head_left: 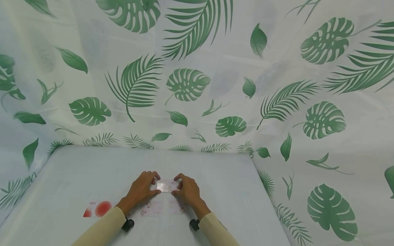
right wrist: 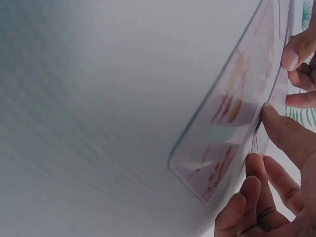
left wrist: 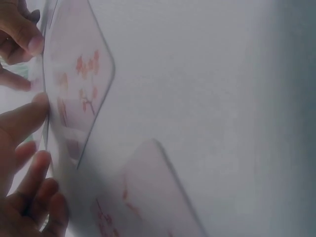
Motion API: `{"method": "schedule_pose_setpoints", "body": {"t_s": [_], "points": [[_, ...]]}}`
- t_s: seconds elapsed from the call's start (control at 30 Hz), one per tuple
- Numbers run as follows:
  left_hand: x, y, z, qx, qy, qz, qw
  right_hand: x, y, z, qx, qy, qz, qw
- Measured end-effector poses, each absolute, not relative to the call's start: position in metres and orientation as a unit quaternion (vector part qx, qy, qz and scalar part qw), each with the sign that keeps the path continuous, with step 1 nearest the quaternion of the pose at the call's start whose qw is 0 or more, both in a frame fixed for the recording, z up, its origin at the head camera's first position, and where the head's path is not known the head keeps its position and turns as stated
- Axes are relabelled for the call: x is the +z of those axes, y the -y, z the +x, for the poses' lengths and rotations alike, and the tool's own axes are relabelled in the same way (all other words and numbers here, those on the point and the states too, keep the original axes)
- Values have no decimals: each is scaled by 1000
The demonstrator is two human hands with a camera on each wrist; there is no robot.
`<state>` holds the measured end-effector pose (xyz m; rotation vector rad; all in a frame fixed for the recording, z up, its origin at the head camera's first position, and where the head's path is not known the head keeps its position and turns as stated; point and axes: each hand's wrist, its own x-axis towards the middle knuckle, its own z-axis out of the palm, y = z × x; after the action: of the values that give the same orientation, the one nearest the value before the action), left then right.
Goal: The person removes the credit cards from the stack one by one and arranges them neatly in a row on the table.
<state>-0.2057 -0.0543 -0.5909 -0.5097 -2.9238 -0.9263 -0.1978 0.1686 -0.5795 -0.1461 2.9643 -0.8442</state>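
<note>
A glossy, pale pink rectangular card (head_left: 166, 185) with small reddish flower prints spans the gap between both hands. My left hand (head_left: 143, 188) pinches its left end between thumb and fingers. At the opposite end, the right hand (head_left: 189, 192) grips it in the same way. In the left wrist view the held card is nearly edge-on beside the left thumb (left wrist: 29, 116); the right wrist view shows the right thumb (right wrist: 286, 131) on its edge. Nearer the body, similar pink cards (head_left: 153, 209) lie flat in a row, partly hidden by the forearms.
At the row's left end lies a piece with a red circle (head_left: 103, 208) and a red corner shape. Everything rests on a white table (head_left: 92, 171). White sheeting (head_left: 197, 112) with green leaf prints stands behind and at the sides. A dark wrist device (head_left: 128, 225) sits under each sleeve.
</note>
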Motion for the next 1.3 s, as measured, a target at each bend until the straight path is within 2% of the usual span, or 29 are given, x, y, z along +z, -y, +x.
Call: {"method": "schedule_pose_setpoints", "body": {"t_s": [0.3, 0.73, 1.3], "points": [[-592, 54, -202, -309, 937, -159, 34, -580, -167, -195, -283, -958, -48, 12], [-595, 54, -203, -311, 939, -148, 20, -579, -164, -194, -300, -953, -50, 6], [-595, 55, -203, -322, 935, -145, 4, -574, -166, -189, -338, -940, -42, 25]]}}
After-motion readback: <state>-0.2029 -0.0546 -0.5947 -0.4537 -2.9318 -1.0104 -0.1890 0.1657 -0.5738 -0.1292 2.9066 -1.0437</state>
